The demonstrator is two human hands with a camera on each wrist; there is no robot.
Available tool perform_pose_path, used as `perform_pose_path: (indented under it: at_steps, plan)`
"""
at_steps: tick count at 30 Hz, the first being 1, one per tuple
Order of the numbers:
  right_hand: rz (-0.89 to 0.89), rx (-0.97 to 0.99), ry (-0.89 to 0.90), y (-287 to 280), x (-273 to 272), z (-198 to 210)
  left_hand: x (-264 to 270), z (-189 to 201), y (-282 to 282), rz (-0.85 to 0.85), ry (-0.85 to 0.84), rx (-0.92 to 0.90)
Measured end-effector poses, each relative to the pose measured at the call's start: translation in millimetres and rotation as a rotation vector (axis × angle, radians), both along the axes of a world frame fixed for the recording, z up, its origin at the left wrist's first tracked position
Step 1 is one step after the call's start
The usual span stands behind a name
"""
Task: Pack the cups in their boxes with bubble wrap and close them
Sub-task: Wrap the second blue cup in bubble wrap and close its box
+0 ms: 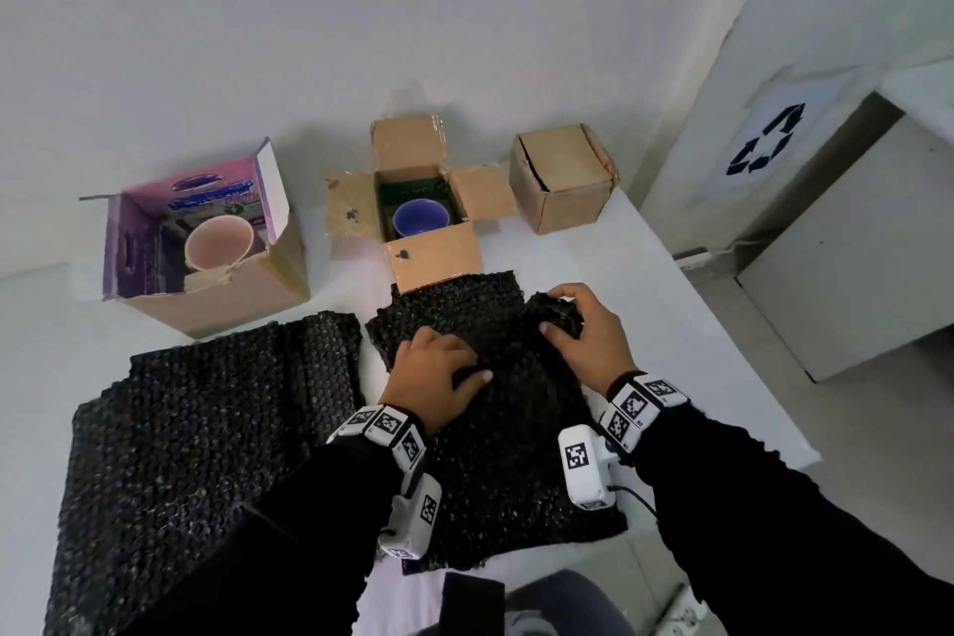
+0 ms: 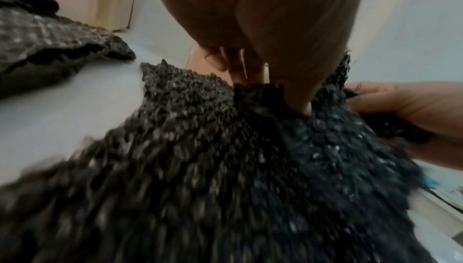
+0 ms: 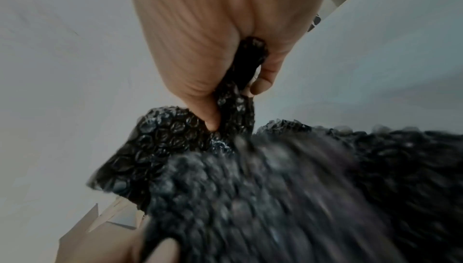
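Both hands gather the right bubble wrap sheet (image 1: 495, 408) on the worktop (image 1: 645, 274), right hand (image 1: 583, 331) bunching its far corner, left hand (image 1: 439, 372) clutching its middle; next, it probably goes round the blue cup (image 1: 419, 217) in the open box (image 1: 433, 253).

Black bubble wrap (image 1: 495, 377) under the fingers (image 1: 467, 367); beyond the fingertips, a blue cup (image 1: 419, 217) in a brown box (image 1: 436, 253) and a pink cup (image 1: 219, 243) in a purple-lined box (image 1: 248, 294).
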State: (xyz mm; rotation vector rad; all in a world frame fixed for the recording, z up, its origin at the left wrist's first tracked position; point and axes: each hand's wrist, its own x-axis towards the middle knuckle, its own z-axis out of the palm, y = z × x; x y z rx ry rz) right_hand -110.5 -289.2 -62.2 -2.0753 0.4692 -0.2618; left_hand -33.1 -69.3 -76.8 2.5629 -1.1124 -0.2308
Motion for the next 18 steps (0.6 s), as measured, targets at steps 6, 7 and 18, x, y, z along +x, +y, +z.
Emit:
perform_pose_path:
  at_steps: [6, 7, 18]
  plan:
    - [-0.080, 0.118, -0.003, -8.7, 31.9, 18.6, 26.5, 41.2, 0.7, 0.126, 0.103, -0.338]
    - [-0.069, 0.099, -0.023, -8.7, 38.8, 24.3, 31.9, 47.6, 1.5, 0.155, 0.099, -0.366]
    - [0.025, 0.272, -0.148, 2.4, 134.6, 69.1, 114.1, 85.0, 8.0, 0.360, -0.010, -0.290]
